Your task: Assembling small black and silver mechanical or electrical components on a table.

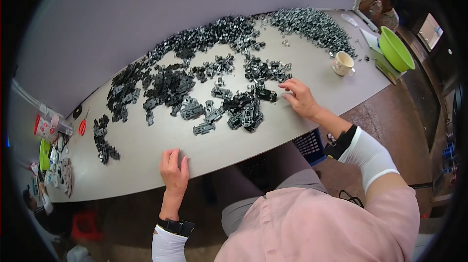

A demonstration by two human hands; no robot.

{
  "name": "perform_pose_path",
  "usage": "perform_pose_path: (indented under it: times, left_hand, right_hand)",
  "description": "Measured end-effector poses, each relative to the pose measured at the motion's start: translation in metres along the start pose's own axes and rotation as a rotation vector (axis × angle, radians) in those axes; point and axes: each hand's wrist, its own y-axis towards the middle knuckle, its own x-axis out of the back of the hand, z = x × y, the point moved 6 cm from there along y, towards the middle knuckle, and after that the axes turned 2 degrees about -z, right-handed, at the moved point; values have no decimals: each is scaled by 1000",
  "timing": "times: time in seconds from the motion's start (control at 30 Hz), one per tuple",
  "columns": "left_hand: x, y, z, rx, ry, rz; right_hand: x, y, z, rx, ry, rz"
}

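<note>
My left hand (174,170) hovers at or just above the table's near edge, thumb apart from the fingers, nothing in it. My right hand (301,99) is open beside a small pile of dark metal-and-black parts (246,111), its fingertips close to a black part (265,93) at that pile's right end. Whether they touch it I cannot tell. Between the hands lie loose grey oblong parts (204,128). Farther left spreads a heap of flat black parts (170,86). A cluster of small shiny parts (265,69) sits beyond my right hand.
Along the wall run a long heap of dark small parts (204,38) and a heap of silvery parts (312,26). At right stand a cup (343,64) and a green bowl (395,48). Red-handled scissors (82,126) lie left. Other people sit at both ends; a blue crate (309,146) is below.
</note>
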Motion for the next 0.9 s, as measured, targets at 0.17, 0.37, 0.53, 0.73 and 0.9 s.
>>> perform_pose_path:
  times: [0.17,0.37,0.53,0.73,0.9]
  left_hand:
    - [-32,40,-79,-152,-177,37]
    - [-96,90,-151,-215,52,180]
    - [-123,94,-153,-199,137,224]
    - [-123,77,-165,-386,-73,178]
    - [-112,70,-159,-420,-188,222]
  right_hand:
    - [-21,16,14,118,-119,211]
    - [-11,6,4,135,-6,201]
    - [16,-10,-24,65,47,225]
    - [20,-18,-22,156,39,211]
    - [11,-22,-5,142,19,300]
